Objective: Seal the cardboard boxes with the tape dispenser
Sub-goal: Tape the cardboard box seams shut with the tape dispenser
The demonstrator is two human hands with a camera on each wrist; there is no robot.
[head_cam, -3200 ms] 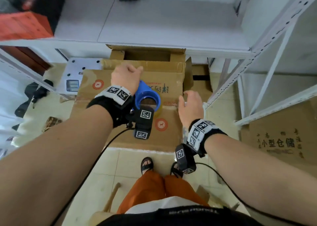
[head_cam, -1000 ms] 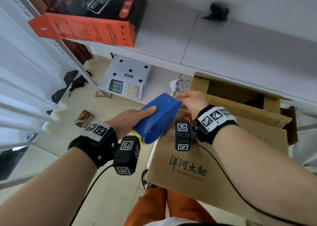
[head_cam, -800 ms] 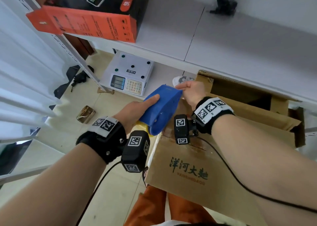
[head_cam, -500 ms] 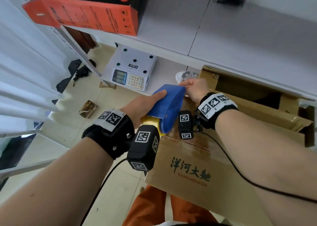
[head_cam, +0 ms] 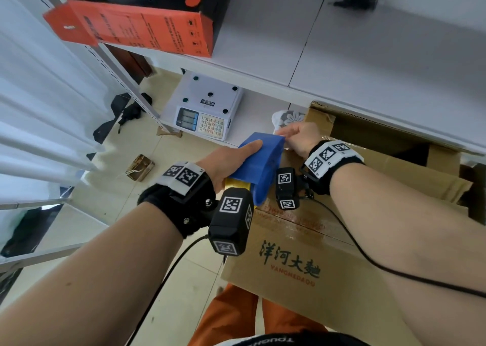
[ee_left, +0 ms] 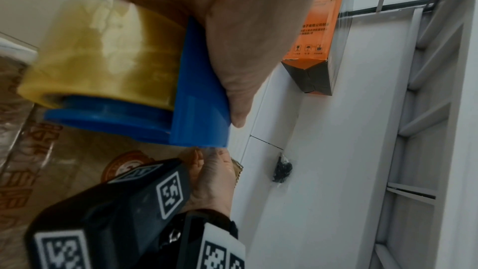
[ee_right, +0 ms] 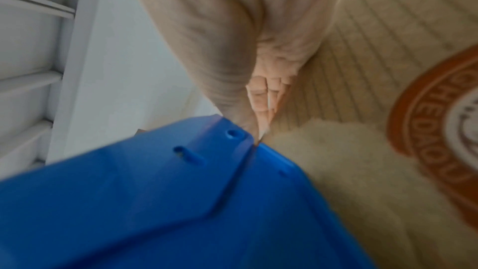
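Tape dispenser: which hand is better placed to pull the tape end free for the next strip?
Right. The right hand already has its fingertips pinched at the front lip of the blue tape dispenser, probably on the tape end. The left hand grips the dispenser's body over the cardboard box.

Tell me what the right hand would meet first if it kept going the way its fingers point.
The right hand points left along the blue tape dispenser's front edge, which its fingertips already touch. Past that, probably the white scale on the low shelf, though depth is unclear.
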